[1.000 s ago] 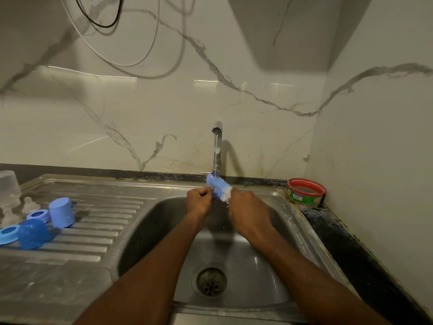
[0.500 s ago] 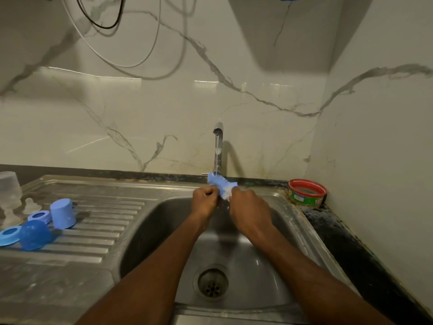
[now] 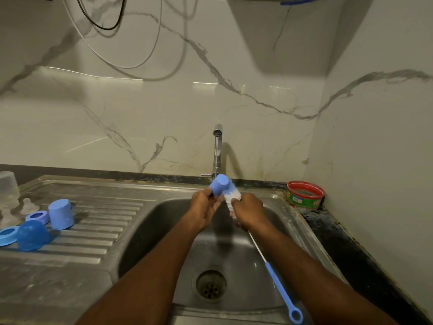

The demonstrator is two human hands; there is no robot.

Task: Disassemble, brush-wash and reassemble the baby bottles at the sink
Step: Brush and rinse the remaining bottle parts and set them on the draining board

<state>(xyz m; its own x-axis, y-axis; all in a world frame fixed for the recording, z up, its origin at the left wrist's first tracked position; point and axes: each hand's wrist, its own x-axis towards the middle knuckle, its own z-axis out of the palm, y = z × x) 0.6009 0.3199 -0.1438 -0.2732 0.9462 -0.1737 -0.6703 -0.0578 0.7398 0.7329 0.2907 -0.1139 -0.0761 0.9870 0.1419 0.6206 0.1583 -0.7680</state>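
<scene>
Blue bottle cap [image 3: 219, 184], closed end tilted up and left, sits over the sink basin [image 3: 164, 228] below the tap [image 3: 217, 151], left hand [image 3: 206, 207] fingers curled round it. Right hand [image 3: 249, 213] grips the bottle brush [image 3: 278, 281], bristles toward the cap, handle slanting down-right. Another cap [image 3: 61, 214], rings, teats lie on the drainboard; a red tub [image 3: 305, 194] on the counter.

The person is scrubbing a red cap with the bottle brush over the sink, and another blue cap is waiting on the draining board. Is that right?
Not quite. The head view shows the cap in the left hand is blue, not red. The rest holds: the right hand works the bottle brush on it over the sink, and another blue cap waits on the draining board.
</scene>
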